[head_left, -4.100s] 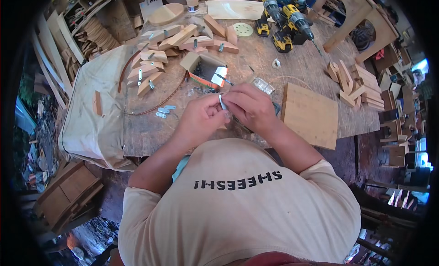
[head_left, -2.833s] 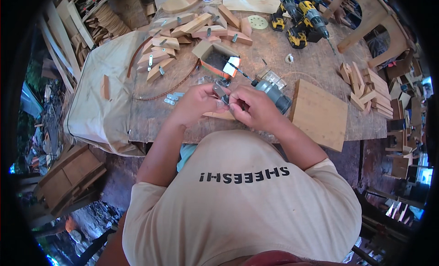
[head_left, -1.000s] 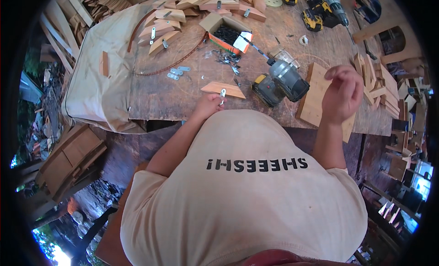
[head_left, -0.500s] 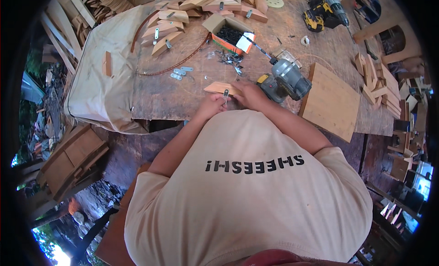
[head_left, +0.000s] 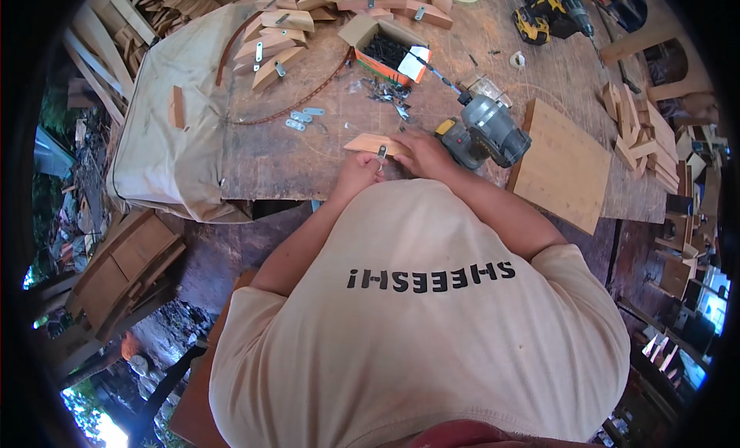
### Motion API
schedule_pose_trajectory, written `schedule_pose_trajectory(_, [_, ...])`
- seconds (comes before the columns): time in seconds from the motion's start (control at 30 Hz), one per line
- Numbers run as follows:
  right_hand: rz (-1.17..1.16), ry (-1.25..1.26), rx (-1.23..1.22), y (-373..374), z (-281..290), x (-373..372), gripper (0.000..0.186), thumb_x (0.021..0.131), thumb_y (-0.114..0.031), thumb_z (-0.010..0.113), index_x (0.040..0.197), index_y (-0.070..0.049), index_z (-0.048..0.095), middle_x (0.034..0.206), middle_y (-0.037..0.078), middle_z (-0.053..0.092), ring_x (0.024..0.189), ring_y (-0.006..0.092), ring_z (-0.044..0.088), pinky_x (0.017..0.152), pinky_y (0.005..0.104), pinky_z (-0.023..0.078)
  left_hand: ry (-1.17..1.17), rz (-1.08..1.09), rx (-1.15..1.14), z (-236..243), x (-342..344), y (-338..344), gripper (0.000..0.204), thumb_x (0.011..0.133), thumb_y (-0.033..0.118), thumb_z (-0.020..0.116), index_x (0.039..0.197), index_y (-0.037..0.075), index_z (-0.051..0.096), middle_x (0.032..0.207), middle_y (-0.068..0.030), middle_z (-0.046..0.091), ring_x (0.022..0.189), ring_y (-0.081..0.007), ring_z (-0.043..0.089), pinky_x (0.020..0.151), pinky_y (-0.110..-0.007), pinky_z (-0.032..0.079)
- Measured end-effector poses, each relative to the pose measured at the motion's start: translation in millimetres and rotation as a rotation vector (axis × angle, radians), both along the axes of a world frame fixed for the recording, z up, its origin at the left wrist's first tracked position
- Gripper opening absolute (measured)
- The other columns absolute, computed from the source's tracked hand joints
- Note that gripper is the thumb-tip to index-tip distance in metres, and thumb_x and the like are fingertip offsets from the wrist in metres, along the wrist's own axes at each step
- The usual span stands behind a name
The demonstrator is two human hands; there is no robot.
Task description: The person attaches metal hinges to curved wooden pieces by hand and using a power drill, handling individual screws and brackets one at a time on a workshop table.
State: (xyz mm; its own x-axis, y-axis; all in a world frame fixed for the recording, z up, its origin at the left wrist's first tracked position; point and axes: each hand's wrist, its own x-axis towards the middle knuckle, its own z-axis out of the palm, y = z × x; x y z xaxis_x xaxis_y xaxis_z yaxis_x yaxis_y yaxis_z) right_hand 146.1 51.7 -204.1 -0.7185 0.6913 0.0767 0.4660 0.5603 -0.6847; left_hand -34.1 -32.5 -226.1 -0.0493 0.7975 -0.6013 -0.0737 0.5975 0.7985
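At the near edge of the workbench, a small wooden block [head_left: 368, 143] with an angled end lies in front of me. My right hand [head_left: 424, 154] is closed round its right end. A small metal plate [head_left: 381, 151] with rounded ends stands against the block's near side. My left hand [head_left: 360, 173] pinches that plate, its fingers partly hidden. Just right of my right hand, a cordless drill [head_left: 493, 128] with a long bit lies on the bench. Several loose metal plates [head_left: 299, 120] lie farther left.
An open cardboard box [head_left: 381, 55] of dark screws stands beyond my hands, with screws spilled beside it. Wooden blocks [head_left: 277, 67], several with plates on them, are piled at the far left. A wooden board [head_left: 566, 167] and a yellow-black drill [head_left: 539, 20] are on the right.
The whole view has shifted slightly. Both hands keep their hold on the block and the plate, with little visible movement.
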Motion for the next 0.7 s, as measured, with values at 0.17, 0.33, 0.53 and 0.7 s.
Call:
schedule_pose_trajectory(0.17, [-0.02,-0.013,-0.033,-1,-1,-1,0.041,0.077,-0.011,0.07,0.116,-0.005,0.059,0.107,0.017,0.06,0.104,0.0367,0.056,0.088,0.0432,0.046,0.013,0.018,0.032,-9,0,-1,0.017,0.091,0.008,0.049,0.091,0.001,0.064,0.07,-0.0019,0.059,0.057,-0.0096,0.059,0.052,-0.022,0.048])
schedule_pose_trajectory(0.33, [-0.012,0.006,-0.025,-2,1,-2,0.04,0.077,-0.01,0.07,0.115,-0.004,0.059,0.108,0.017,0.06,0.103,0.0371,0.056,0.088,0.0431,0.047,-0.002,0.037,0.014,-16,-2,-1,0.017,0.09,0.011,0.052,0.091,0.0,0.065,0.069,-0.0049,0.062,0.059,-0.0126,0.062,0.053,-0.026,0.05])
schedule_pose_trajectory(0.53, [0.005,0.011,0.02,1,-2,-1,0.04,0.077,-0.008,0.068,0.115,-0.004,0.059,0.108,0.018,0.06,0.103,0.0368,0.057,0.088,0.043,0.047,-0.06,0.06,-0.005,-11,-1,2,0.017,0.09,0.013,0.054,0.088,0.0,0.065,0.068,-0.0042,0.061,0.058,-0.0129,0.062,0.052,-0.026,0.05])
schedule_pose_trajectory(0.7, [-0.021,0.023,-0.068,-6,4,-3,0.042,0.076,-0.013,0.071,0.115,-0.003,0.058,0.109,0.018,0.06,0.103,0.0373,0.057,0.088,0.0431,0.047,-0.075,0.118,0.005,6,-3,8,0.016,0.09,0.01,0.052,0.09,0.0,0.065,0.067,-0.0016,0.058,0.054,-0.0108,0.059,0.05,-0.023,0.049])
